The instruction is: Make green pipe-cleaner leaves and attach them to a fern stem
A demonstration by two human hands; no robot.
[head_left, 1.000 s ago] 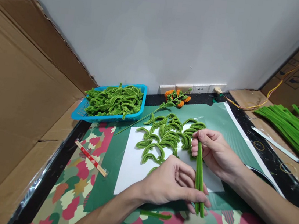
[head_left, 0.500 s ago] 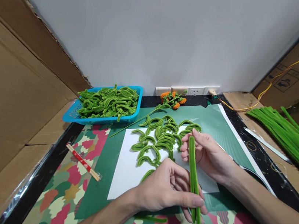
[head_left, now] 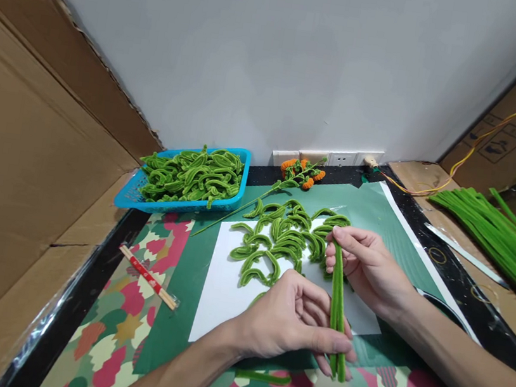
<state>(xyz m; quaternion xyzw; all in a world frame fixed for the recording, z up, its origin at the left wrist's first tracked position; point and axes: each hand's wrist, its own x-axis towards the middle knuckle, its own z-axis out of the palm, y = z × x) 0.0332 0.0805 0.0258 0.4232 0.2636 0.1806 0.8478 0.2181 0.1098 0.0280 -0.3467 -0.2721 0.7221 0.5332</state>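
Observation:
A few green pipe cleaners (head_left: 337, 288), laid lengthwise together, stand nearly upright between my hands. My left hand (head_left: 300, 324) pinches them near the lower end, where the ends spread a little apart. At the top, the thumb and fingers of my right hand (head_left: 366, 260) are closed on the bundle's upper end. Behind my hands, curled green pipe cleaner pieces (head_left: 287, 242) lie spread over a white sheet of paper (head_left: 215, 296). One short straight green piece (head_left: 263, 377) lies on the patterned mat below my left wrist.
A blue basket (head_left: 179, 208) heaped with curled green pieces stands back left. An orange flower stem (head_left: 299, 172) lies near wall sockets (head_left: 342, 160). Wrapped chopsticks (head_left: 148, 277) are at left. Long green pipe cleaners (head_left: 497, 233) and a metal strip (head_left: 465, 253) lie at right.
My right hand has closed over the bundle's top end, which stood exposed before. My left hand keeps its pinch near the bottom. The view has shifted slightly.

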